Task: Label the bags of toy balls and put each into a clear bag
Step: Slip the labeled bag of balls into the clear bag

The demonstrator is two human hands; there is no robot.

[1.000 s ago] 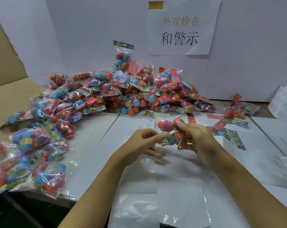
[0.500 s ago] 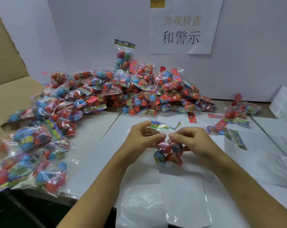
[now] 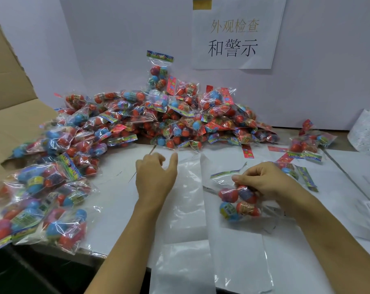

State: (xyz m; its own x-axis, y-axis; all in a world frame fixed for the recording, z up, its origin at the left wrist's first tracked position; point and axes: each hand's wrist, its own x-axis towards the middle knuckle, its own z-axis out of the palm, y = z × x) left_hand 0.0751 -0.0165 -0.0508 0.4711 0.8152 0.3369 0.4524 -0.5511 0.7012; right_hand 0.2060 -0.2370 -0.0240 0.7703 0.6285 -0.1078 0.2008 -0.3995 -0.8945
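Two hands, right grip (image 3: 264, 183) pinching ball bag (image 3: 239, 200), left grip (image 3: 156, 177) loosely open on clear bag (image 3: 188, 198).

A single head-worn wide-angle view looks forward and down, close over the white table (image 3: 120, 200). The back wall (image 3: 120, 49) stands at twelve o'clock, its edges seemingly bowed by the lens.

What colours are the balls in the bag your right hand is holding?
Red and blue, with printed bands, in the bag of toy balls held by the right hand; head view.
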